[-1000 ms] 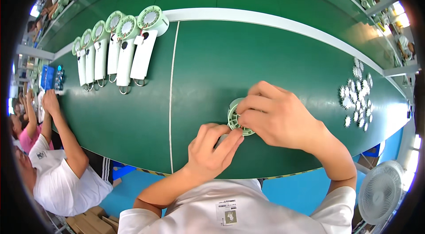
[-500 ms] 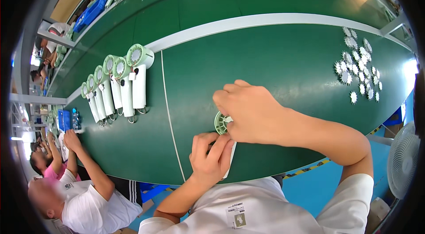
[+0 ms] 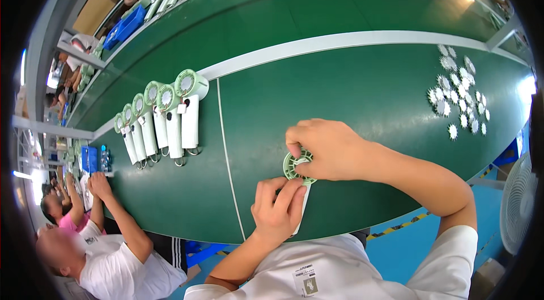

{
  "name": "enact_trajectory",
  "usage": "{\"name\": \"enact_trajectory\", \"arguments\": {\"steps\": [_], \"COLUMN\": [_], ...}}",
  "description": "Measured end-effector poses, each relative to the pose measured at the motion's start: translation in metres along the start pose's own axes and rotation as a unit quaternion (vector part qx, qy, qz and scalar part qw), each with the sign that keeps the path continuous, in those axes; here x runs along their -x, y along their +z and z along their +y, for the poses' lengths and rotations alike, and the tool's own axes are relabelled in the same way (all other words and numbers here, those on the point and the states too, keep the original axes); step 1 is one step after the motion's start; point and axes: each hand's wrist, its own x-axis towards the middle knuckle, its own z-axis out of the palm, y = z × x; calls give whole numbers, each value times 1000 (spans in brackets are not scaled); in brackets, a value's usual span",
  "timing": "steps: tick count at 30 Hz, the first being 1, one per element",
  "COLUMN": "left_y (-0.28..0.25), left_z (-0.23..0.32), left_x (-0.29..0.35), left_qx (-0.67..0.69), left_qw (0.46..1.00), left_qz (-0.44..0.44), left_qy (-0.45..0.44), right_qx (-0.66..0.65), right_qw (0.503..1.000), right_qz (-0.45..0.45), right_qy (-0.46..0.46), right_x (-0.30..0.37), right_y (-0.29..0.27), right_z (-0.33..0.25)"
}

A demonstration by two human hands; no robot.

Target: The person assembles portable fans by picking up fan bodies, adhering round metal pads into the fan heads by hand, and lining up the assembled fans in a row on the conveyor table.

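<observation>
My left hand [image 3: 276, 209] is closed round the white handle of a handheld fan [image 3: 288, 167], its thumb and fingers just below the round green head. The fan lies tilted near the front edge of the table, head pointing away from me. Over the head, my right hand [image 3: 331, 150] is bent down with curled fingertips inside the ribbed ring. A small pale piece shows between those fingers; its kind is mostly hidden. Part of the handle [image 3: 303, 209] shows beside my left hand.
Several green-and-white handheld fans [image 3: 182, 110] lie in a row on the left of the green table [image 3: 255, 124]. Spiky silver discs [image 3: 462, 93] are scattered at the far right. A co-worker [image 3: 122, 260] sits at the left; a floor fan [image 3: 517, 203] stands at the right.
The view has shifted slightly, so the table's things appear lower and further right. More of the fan's green ring shows under my right hand, whose fingers have changed position over it.
</observation>
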Motion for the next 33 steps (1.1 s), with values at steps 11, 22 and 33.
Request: {"name": "enact_trajectory", "arguments": {"steps": [11, 22, 33], "left_y": [3, 29, 17], "left_z": [3, 8, 3], "left_x": [11, 23, 16], "left_qx": [-24, 192, 165], "left_qw": [997, 969, 966], "left_qz": [67, 100, 192], "left_qy": [-34, -117, -44], "right_qx": [32, 381, 427], "right_qw": [964, 748, 766], "right_qz": [262, 432, 435], "right_qy": [22, 328, 203], "right_x": [84, 197, 137], "right_y": [-15, 9, 9], "right_z": [41, 158, 83]}}
